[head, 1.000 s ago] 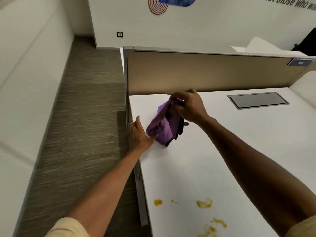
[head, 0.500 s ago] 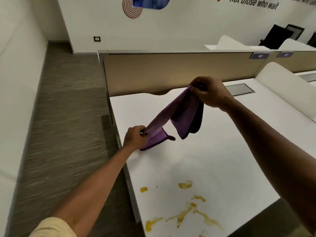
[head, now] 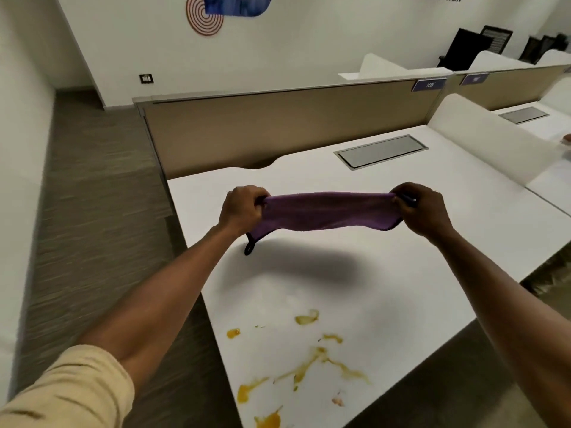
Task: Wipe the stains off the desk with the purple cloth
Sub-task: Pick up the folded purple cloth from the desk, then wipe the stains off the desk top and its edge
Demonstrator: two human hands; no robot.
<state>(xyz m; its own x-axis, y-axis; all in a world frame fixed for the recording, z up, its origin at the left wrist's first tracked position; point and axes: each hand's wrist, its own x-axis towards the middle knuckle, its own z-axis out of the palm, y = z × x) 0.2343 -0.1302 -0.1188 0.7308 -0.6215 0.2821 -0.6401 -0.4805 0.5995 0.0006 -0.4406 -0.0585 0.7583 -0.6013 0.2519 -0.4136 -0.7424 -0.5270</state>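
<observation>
The purple cloth [head: 329,211] is stretched out flat in the air above the middle of the white desk [head: 386,288]. My left hand [head: 242,208] grips its left end and my right hand [head: 421,208] grips its right end. A dark loop hangs from the cloth's lower left corner, just above the desktop. Yellow-orange stains [head: 309,366] are smeared and dotted over the near part of the desk, well below the cloth and closer to me than both hands.
A beige partition [head: 293,125] stands along the desk's far edge. A grey cable hatch [head: 381,152] sits at the back right, and a white divider [head: 494,143] closes the right side. Grey carpet floor [head: 92,227] runs along the desk's left edge.
The cloth went from bunched on the desk to lifted and spread taut between both hands. My left hand took its free end and rose off the desk. The view shifted toward the stains.
</observation>
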